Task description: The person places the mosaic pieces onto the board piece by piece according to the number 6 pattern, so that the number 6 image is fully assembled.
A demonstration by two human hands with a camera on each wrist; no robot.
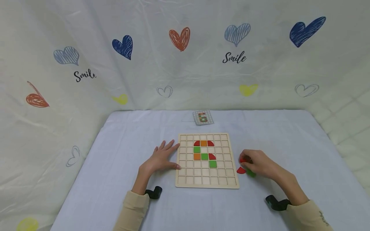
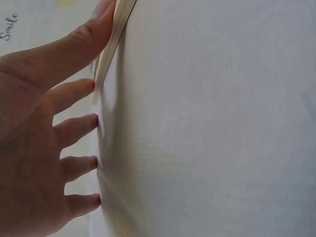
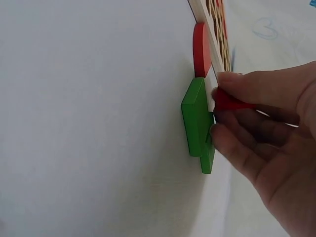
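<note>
Head view: card (image 1: 203, 117) beyond gridded board (image 1: 202, 180), right fingers (image 1: 247, 153) partly over green pieces (image 1: 251, 173).

The left hand (image 2: 37, 131) touches a pale wooden board (image 2: 109, 54).

Along the tabletop's (image 1: 115, 138) left edge, a broad lane is lying open; another is stretching from the right hand (image 1: 257, 163) to the right edge. Between the forearms, room is leading to the grid board's (image 1: 190, 181) near side. The left hand (image 1: 160, 159) is barring its left side; the right, pinching a red piece (image 3: 231, 102), is crowding its right beside a red wedge (image 1: 241, 170) and green blocks (image 3: 195, 121). Near the far edge, a card (image 1: 203, 117) is lying.
</note>
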